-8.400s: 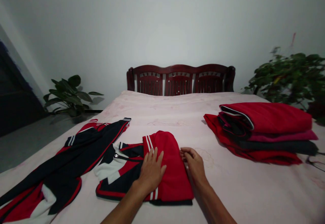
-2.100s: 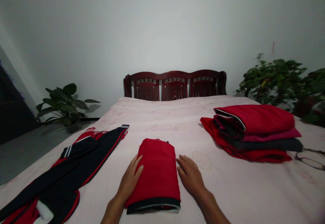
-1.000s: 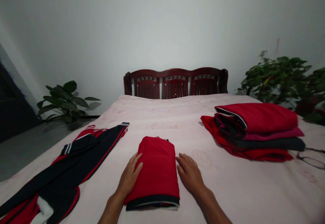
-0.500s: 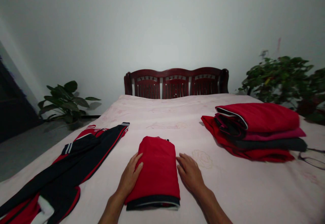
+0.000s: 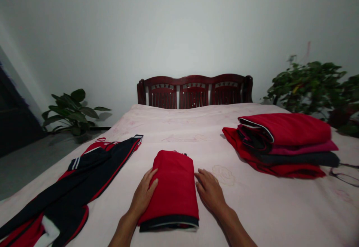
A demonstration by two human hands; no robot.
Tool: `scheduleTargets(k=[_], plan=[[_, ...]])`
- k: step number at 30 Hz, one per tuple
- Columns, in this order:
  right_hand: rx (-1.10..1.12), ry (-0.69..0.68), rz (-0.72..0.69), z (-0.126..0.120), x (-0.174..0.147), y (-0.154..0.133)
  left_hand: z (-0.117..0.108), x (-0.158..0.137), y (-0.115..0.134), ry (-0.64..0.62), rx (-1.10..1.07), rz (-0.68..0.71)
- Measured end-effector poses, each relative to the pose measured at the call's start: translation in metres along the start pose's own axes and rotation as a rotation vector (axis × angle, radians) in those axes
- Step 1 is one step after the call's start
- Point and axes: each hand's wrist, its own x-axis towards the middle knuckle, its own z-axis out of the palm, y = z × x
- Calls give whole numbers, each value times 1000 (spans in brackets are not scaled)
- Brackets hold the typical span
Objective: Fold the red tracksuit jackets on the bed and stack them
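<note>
A folded red garment [image 5: 172, 185] with a dark navy hem lies flat on the bed in front of me. My left hand [image 5: 145, 191] rests along its left edge, fingers stretched out and partly on the cloth. At the opposite edge, my right hand [image 5: 209, 190] lies on the bedspread with its fingers extended, the tips close to the fabric; whether they touch it I cannot tell. Neither hand grips anything. The garment's underside is hidden.
Folded red, magenta and dark clothes form a stack [image 5: 288, 146] on the right, beside eyeglasses [image 5: 346, 176]. Navy-and-red clothing [image 5: 75, 179] is spread out at left. Behind the pink bedspread [image 5: 179, 127] stands a dark wooden headboard [image 5: 195, 88]. Plants [image 5: 73, 110] flank the bed.
</note>
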Motion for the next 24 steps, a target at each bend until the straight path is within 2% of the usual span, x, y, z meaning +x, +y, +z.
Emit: scheduleTargets(k=[24], plan=[[5,10,-2,-1,0,-2,0,0,-1,14,12,11]])
